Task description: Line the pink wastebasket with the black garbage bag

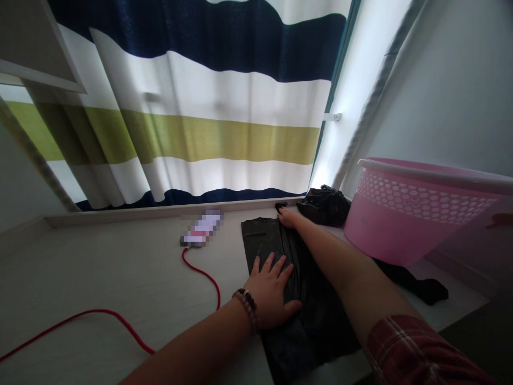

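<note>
A black plastic bag (316,321) lies spread on the pale surface in front of me. Pressed flat on it is my left hand (272,291), fingers spread, with a bead bracelet at the wrist. Farther off, at the bag's far right corner, my right hand (287,218) has its fingers closed on a small dark piece of the plastic. Just beyond that hand sits a crumpled black bundle of plastic (324,206). My right forearm crosses over the bag and hides part of its right side.
To the right stands a pink plastic basket (393,235), with a black cloth-like strip (425,289) by its base. Left of the bag lies a phone (202,229) on a red cable (206,272). A striped curtain (220,133) hangs behind the raised back edge.
</note>
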### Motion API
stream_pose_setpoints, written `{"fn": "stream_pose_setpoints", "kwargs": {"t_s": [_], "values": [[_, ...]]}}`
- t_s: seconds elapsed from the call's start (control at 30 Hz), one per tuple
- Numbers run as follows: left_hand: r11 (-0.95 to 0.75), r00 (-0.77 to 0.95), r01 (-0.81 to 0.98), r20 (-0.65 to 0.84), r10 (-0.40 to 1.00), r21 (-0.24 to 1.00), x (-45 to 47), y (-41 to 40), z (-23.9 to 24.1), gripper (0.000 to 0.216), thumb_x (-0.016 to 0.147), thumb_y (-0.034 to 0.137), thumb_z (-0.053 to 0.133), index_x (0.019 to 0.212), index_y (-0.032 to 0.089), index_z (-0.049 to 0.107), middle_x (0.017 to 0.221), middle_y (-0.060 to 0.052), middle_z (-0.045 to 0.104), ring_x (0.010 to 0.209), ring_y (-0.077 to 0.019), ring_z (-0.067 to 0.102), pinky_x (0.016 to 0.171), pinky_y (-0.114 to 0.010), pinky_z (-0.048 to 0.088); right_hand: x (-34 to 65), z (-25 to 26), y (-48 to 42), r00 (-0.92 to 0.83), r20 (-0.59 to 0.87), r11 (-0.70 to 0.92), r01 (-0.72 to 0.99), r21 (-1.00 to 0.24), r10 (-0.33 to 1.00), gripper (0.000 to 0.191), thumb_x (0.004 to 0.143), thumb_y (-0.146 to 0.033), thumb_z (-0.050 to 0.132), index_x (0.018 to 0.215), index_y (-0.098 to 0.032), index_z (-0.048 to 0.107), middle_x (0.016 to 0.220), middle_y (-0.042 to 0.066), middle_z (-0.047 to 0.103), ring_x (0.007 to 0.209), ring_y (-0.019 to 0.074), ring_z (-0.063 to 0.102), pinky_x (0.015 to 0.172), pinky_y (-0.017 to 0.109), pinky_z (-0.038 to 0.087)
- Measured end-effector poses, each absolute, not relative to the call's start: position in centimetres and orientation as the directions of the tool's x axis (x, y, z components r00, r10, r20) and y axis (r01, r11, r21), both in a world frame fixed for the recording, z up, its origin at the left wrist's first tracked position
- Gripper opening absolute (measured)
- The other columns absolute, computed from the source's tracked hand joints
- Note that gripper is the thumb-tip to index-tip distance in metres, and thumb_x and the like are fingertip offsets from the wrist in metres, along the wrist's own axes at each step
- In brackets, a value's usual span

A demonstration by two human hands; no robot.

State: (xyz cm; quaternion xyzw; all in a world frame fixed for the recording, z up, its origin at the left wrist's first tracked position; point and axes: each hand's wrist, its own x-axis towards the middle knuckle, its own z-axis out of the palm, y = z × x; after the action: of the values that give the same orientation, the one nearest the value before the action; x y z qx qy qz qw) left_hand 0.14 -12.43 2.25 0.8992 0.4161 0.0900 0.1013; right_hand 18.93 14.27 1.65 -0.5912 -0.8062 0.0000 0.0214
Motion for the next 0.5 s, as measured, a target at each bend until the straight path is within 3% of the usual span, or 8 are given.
{"fn": "stream_pose_setpoints", "kwargs": {"t_s": [0.2,0.33,0.43,0.5], "values": [[-0.618,0.634,0.741,0.03,0.773,0.262,0.7,-13.9,2.5,0.092,0.075,0.081,0.034,0.15,0.027,0.024,0.157,-0.008,0.015,0.144,-0.0385,0.006,0.111,-0.068,0.005,18.4,2.5,15.5,-0.24,0.073,0.243,0.97,-0.023,0.968,0.059,0.096,-0.047,0.027,0.134,-0.008,0.049,0.139,0.021,0.044,0.127,0.0332,0.043,0.107,0.046,0.029],[-0.629,0.638,0.734,0.059,0.768,0.256,1.0,-14.6,3.3,0.094,0.07,0.082,0.042,0.146,0.027,0.034,0.153,-0.012,0.027,0.141,-0.0406,0.016,0.11,-0.067,0.013,18.3,2.2,15.1,-0.244,0.05,0.245,0.969,-0.029,0.969,0.057,0.095,-0.05,0.031,0.132,-0.011,0.052,0.139,0.019,0.044,0.127,0.0314,0.043,0.108,0.044,0.028],[-0.656,0.644,0.715,0.138,0.752,0.24,1.2,-14.7,4.0,0.084,0.07,0.081,0.046,0.132,0.025,0.05,0.14,-0.014,0.045,0.133,-0.038,0.032,0.111,-0.065,0.014,18.5,2.4,14.1,-0.26,0.052,0.262,0.964,-0.038,0.964,0.059,0.095,-0.05,0.032,0.138,-0.012,0.046,0.147,0.018,0.035,0.133,0.0324,0.034,0.11,0.047,0.025],[-0.637,0.606,0.729,0.198,0.771,0.249,1.4,-14.5,4.3,0.074,0.075,0.078,0.043,0.126,0.026,0.055,0.135,-0.012,0.048,0.131,-0.0342,0.035,0.113,-0.061,0.012,18.8,3.0,13.1,-0.269,0.072,0.273,0.961,-0.047,0.96,0.06,0.096,-0.05,0.028,0.143,-0.013,0.039,0.152,0.016,0.025,0.137,0.0332,0.027,0.111,0.05,0.021]]}}
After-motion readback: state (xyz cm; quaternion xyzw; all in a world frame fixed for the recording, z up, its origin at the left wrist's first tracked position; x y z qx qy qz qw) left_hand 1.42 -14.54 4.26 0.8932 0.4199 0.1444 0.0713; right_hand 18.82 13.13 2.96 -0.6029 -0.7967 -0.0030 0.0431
